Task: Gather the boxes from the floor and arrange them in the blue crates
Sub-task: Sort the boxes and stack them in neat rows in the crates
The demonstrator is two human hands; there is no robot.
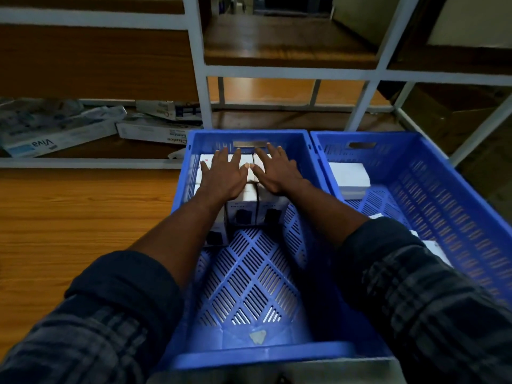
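Two blue slotted crates stand side by side on the floor. In the left crate (249,286), several white boxes (243,210) are packed against the far wall. My left hand (223,176) and my right hand (274,170) lie flat on top of those boxes, fingers spread, thumbs nearly touching, gripping nothing. The near half of this crate's floor is bare. The right crate (432,173) holds a white box (349,177) at its far left, and further white boxes (435,249) partly hidden behind my right sleeve.
A white metal shelf frame (199,79) with wooden boards rises behind the crates. Long white cartons (55,134) lie on its lowest shelf at the left. Wooden floor (69,217) stretches left of the crates. A brown cardboard box (448,117) sits at the far right.
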